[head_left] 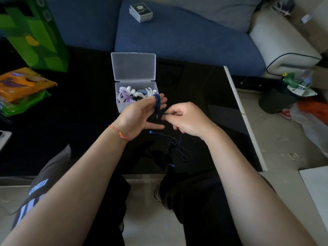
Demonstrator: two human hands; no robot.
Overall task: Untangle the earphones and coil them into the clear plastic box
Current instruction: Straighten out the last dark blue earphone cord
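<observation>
A dark blue earphone cable [157,103] is wound in several turns around the straight fingers of my left hand [142,114], palm up, just in front of the clear plastic box [120,107]. My right hand [186,119] pinches the cable close to the coil. The loose rest of the blue cable [179,150] lies on the black table below my hands, with its two blue earbuds showing. The box stands with its lid [133,65] tipped back and holds several coiled white, purple and pale blue earphones [134,95].
The black glossy table [213,96] has a white right edge. Behind it is a blue sofa [177,38] with a small white box [141,12]. A green bag [35,32] and orange packets [21,82] lie at the left. Bags and litter cover the floor at right.
</observation>
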